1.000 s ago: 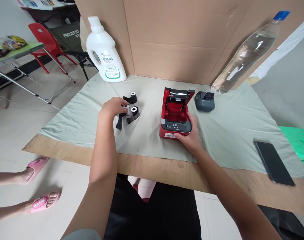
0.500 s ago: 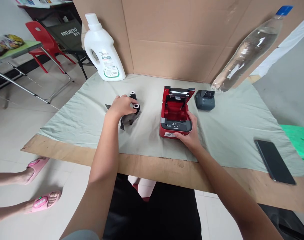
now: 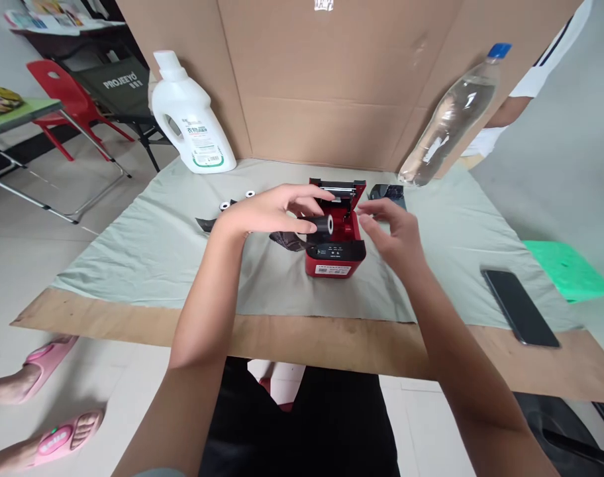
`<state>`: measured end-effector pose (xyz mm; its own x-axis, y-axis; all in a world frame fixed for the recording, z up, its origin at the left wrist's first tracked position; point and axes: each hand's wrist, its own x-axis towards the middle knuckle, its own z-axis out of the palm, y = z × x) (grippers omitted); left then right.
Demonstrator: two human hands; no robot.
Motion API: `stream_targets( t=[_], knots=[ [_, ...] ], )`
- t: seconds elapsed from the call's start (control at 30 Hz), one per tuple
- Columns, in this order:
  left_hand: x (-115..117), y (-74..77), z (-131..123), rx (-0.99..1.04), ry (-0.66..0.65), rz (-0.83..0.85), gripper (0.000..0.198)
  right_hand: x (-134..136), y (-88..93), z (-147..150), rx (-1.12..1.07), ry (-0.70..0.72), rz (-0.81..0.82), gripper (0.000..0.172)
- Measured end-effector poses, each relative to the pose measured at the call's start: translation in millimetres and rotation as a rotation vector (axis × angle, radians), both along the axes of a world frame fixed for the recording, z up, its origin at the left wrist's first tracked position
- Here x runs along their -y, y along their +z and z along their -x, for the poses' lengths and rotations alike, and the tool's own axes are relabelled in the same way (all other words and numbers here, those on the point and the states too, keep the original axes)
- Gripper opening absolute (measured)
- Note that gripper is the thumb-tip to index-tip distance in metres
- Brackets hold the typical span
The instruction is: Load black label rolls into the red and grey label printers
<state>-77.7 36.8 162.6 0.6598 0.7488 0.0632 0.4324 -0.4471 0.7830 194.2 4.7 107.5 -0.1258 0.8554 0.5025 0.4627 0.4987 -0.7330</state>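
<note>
One black roll (image 3: 322, 226) with a white core, a dark film strip (image 3: 287, 241) trailing below it: pinched in the left hand (image 3: 277, 215) between thumb and fingers, held above the front of the open red printer (image 3: 335, 268); half a second ago that hand was down among the rolls, left of the printer. One right hand (image 3: 394, 232): formerly gripping the printer's side, now off it, fingers loosely parted and holding nothing, raised just beside the opening; whether a fingertip touches the lid cannot be told. One printer: lid up as before, standing on the pale cloth (image 3: 451, 265). Two further rolls, white cores uppermost, left on the cloth behind the left wrist: one farther back (image 3: 250, 194), one nearer (image 3: 225, 206). One dark grey device (image 3: 394, 194): beyond the right hand, now partly covered by it. One white sleeve (image 3: 560, 53) with forearm, another person's: newly in view beyond the cardboard (image 3: 326, 126).
</note>
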Motion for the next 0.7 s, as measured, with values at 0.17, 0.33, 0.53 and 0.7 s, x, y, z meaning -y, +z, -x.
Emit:
stream_targets(
  t=[0.17, 0.33, 0.53, 0.7],
  knots=[
    [0.0, 9.5, -27.6, -0.169, 0.029, -0.024, 0.061, -1.1, 63.7, 12.0, 0.353, 0.232, 0.281, 0.017],
    [4.4, 6.7, -33.6, -0.169, 0.051, -0.143, 0.044, -2.7, 62.0, 25.9, 0.517, 0.209, 0.298, 0.007],
    [11.7, 4.8, -34.3, -0.204, 0.121, -0.219, 0.039, -10.3, 53.1, 22.9, 0.619, 0.153, 0.251, 0.003],
    [36.1, 11.7, -38.3, -0.536, 0.265, -0.206, 0.049, -24.3, 47.3, 4.6, 0.697, 0.135, 0.369, 0.01]
  ],
)
